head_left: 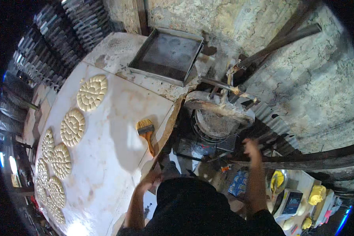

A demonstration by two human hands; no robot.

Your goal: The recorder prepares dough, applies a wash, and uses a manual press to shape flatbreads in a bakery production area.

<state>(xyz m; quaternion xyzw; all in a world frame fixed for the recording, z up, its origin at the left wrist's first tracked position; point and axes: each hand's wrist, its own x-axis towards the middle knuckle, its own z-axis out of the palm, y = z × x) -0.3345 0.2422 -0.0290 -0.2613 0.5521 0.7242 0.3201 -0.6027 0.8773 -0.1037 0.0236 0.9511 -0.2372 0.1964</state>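
My left hand (pixel 151 179) is over the table's near edge, its fingers smeared by motion; whether they are open or closed does not show. Closest to it lies a wide flat brush (pixel 146 133) with pale bristles and a wooden handle. My right hand (pixel 251 148) is raised in front of a worn, floury press with a round plate (pixel 220 114), apart from it. Its fingers look loosely apart, with nothing seen in them. Several round, flat pieces of dough (pixel 92 93), scored into segments, lie along the left side of the pale table (pixel 118 102).
A square metal tray (pixel 165 55) stands at the back. The press's long metal lever (pixel 281 45) slants up right. Stacked dark trays (pixel 51 43) rise at the far left. At right, a counter holds a bowl of yellow paste (pixel 278 180), a scale (pixel 291 203) and a yellow lump (pixel 317 195).
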